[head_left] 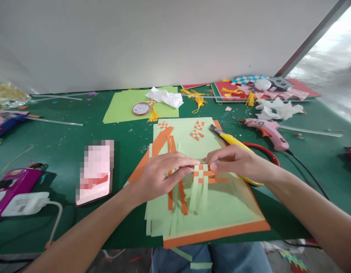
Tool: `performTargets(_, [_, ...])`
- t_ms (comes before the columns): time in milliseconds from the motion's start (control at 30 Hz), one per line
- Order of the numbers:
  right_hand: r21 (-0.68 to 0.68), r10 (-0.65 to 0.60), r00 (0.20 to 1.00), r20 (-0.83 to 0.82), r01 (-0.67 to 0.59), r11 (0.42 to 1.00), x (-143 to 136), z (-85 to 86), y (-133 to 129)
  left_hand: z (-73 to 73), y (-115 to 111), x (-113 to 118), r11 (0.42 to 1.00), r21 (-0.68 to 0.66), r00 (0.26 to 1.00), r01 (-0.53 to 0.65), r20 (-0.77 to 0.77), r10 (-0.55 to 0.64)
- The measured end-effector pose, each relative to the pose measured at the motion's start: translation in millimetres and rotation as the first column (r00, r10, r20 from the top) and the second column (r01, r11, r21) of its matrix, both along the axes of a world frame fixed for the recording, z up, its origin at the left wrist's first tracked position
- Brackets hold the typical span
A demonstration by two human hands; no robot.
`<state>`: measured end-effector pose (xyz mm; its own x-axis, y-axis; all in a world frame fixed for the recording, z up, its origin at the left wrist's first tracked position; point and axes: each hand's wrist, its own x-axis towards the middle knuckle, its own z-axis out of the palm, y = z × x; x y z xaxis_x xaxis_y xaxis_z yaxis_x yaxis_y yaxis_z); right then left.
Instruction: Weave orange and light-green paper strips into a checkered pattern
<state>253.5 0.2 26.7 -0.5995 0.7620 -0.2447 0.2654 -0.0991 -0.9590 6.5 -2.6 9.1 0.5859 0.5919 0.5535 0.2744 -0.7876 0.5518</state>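
Between my hands is a small woven piece of orange and pale green paper strips (201, 175), its loose green ends hanging toward me and orange ends pointing right. My left hand (164, 172) pinches its left upper corner between thumb and fingers. At its upper right edge, my right hand (232, 161) has thumb and forefinger closed on the weave. Under it lie pale green sheets (220, 212) over orange paper (215, 235). Loose orange strips (182, 197) rest left of the weave. Small finished woven pieces (197, 132) lie above it.
Yellow-handled scissors (232, 139) lie beyond my right hand, a pink glue gun (266, 131) farther right with its cord. A phone (95, 172) is at left, near a purple glue gun (17, 189) and white plug (27, 204). Crumpled tissue (165, 97) and yellow tassels (198, 101) lie behind.
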Motion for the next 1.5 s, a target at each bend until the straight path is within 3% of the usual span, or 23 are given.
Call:
performTargets(167, [-0.03, 0.017, 1.0, -0.027, -0.017, 0.999, -0.4, -2.0, 0.9, 0.2, 0.5, -0.2, 1.0, -0.011, 1.0, -0.003, 0.016, 0.003])
performTargets(400, [0.004, 0.014, 1.0, -0.022, -0.014, 1.0, -3.9, -2.5, -0.6, 5.0, -3.1, 5.2, 0.96, -0.26, 0.994, -0.106, -0.046, 0.097])
performTargets(633, [0.061, 0.017, 1.0, -0.001, -0.017, 0.998, -7.2, -3.0, -0.1, 8.7, -6.3, 8.0, 0.923, -0.366, 0.993, -0.119, -0.058, 0.105])
performTargets(767, [0.05, 0.014, 1.0, -0.005, -0.014, 0.999, -6.4, -5.0, -0.2, 7.4, -3.7, 5.0, 0.957, -0.284, 0.998, -0.061, -0.008, 0.062])
performTargets(867, [0.031, 0.01, 0.999, -0.032, -0.009, 0.999, -4.5, -7.8, -0.6, 3.0, 0.1, 1.3, 0.988, -0.147, 0.999, 0.044, 0.034, -0.04])
performTargets(1000, [0.0, 0.01, 0.997, -0.072, -0.01, 1.0, -2.7, -11.3, -0.6, -1.7, 3.3, -1.6, 0.998, 0.003, 0.998, 0.066, -0.004, -0.066])
performTargets(1333, [-0.028, 0.031, 0.995, -0.099, -0.034, 0.999, -2.6, -10.5, 0.3, -3.3, 4.5, -2.4, 0.999, 0.038, 0.998, 0.021, -0.067, -0.019])
performTargets(1500, [-0.077, 0.029, 0.994, -0.108, -0.037, 0.996, -3.2, -10.0, 0.1, -3.7, 5.8, 0.3, 0.994, 0.097, 0.999, 0.045, -0.003, -0.045])
